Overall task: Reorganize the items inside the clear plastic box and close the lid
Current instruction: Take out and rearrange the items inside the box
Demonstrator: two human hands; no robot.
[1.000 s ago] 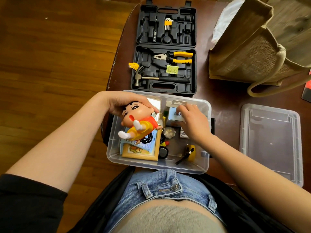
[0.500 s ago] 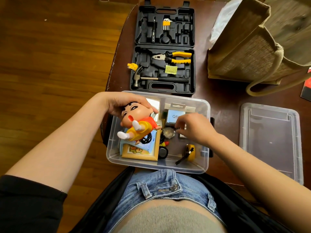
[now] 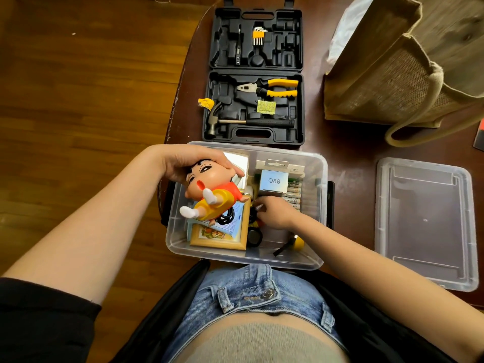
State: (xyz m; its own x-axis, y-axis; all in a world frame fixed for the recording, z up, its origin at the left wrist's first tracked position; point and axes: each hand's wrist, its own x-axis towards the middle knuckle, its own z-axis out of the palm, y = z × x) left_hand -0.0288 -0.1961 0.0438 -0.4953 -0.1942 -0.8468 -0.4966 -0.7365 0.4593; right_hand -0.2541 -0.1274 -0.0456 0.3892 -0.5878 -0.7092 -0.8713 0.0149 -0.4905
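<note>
Box: clear plastic box sits open on the dark table, under both hands.
Left hand: left hand grips the cartoon figure by its head, fingers curled over the top.
Right hand: right hand reaches down inside the box, fingertips pinching something small; what, cannot tell.
Beyond right fingers: Q88 carton.
Lid: lid lies right of the box, apart.
Beyond the box: open tool case.

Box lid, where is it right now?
In the head view the clear lid lies flat on the dark table, off the clear plastic box and just to its right, below the jute bag.
</note>
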